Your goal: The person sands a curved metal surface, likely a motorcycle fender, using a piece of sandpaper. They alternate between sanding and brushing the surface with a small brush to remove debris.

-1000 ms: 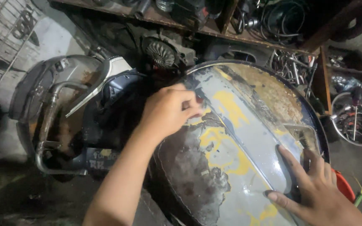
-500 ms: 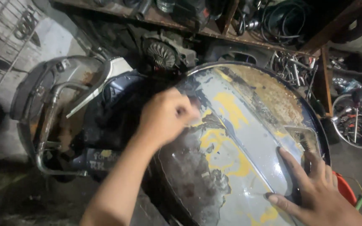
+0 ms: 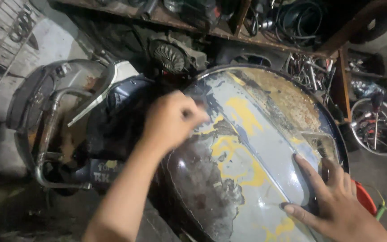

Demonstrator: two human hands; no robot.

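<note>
A large curved metal body panel (image 3: 247, 148) lies in front of me, its blue-grey paint worn to yellow primer, rust and bare dark metal. My left hand (image 3: 172, 120) rests on the panel's upper left edge. It is blurred by motion, and its fingers are curled on a small dark piece that I cannot make out clearly. My right hand (image 3: 332, 204) lies flat on the panel's lower right side with fingers spread, holding nothing.
A stripped scooter body (image 3: 59, 116) with a chrome guard bar stands to the left, touching the panel. Behind are a finned engine part (image 3: 171, 56) and a wooden shelf (image 3: 229, 29) with coiled cables. A wheel (image 3: 377, 125) and a red object (image 3: 364, 197) are at the right.
My left hand has slid a little leftward and down along the panel's edge, its fingers curling tighter. My right hand has stayed pressed in the same spot.
</note>
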